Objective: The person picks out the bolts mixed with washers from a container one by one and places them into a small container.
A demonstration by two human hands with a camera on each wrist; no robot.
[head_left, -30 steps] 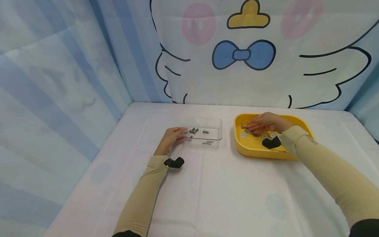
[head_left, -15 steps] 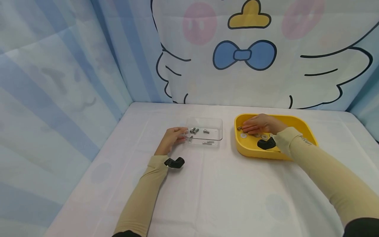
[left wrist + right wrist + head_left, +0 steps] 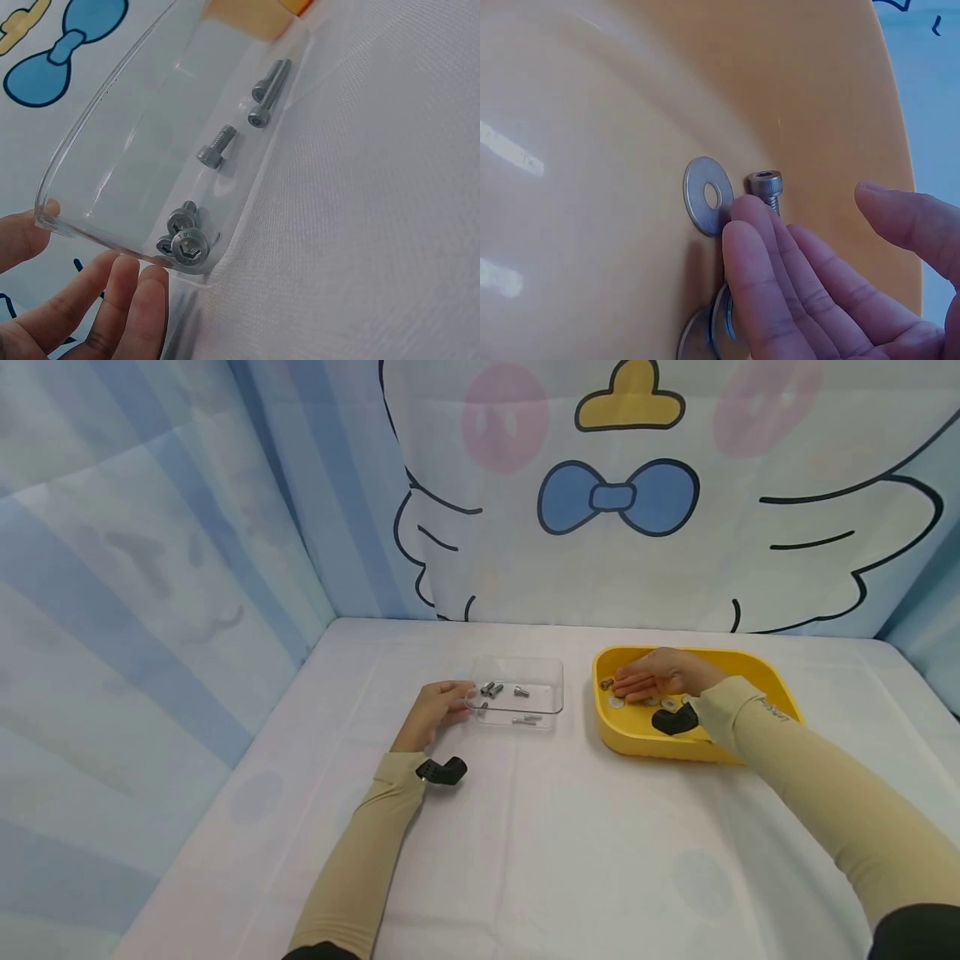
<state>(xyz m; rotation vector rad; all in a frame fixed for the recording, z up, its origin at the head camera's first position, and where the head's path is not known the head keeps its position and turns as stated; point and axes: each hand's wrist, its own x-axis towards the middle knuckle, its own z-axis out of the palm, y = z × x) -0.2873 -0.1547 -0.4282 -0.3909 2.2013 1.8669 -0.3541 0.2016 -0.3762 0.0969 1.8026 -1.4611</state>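
Observation:
My left hand [image 3: 435, 714] holds the near left side of a clear plastic box [image 3: 555, 672], thumb at the rim and fingertips along the outer wall. Several metal socket head screws [image 3: 217, 146] lie inside the box. Over on the right, my right hand [image 3: 667, 674] is down in a yellow tray [image 3: 637, 746]. Its fingers are nearly straight, the thumb spread away from them. In the right wrist view one socket head screw [image 3: 766, 184] sits just beyond the fingertips, partly hidden behind them. A flat washer [image 3: 705, 196] lies beside the fingertips, and more washers [image 3: 697, 334] lie below them.
A white cloth [image 3: 570, 843] covers the table. Behind it hangs a printed curtain [image 3: 600, 577], with another curtain [image 3: 150, 635] along the left side. The box and the tray stand apart, with a strip of cloth between them.
My right hand has moved a little left inside the yellow tray, toward its left wall, and then stayed there. My left hand and the clear box have kept their place.

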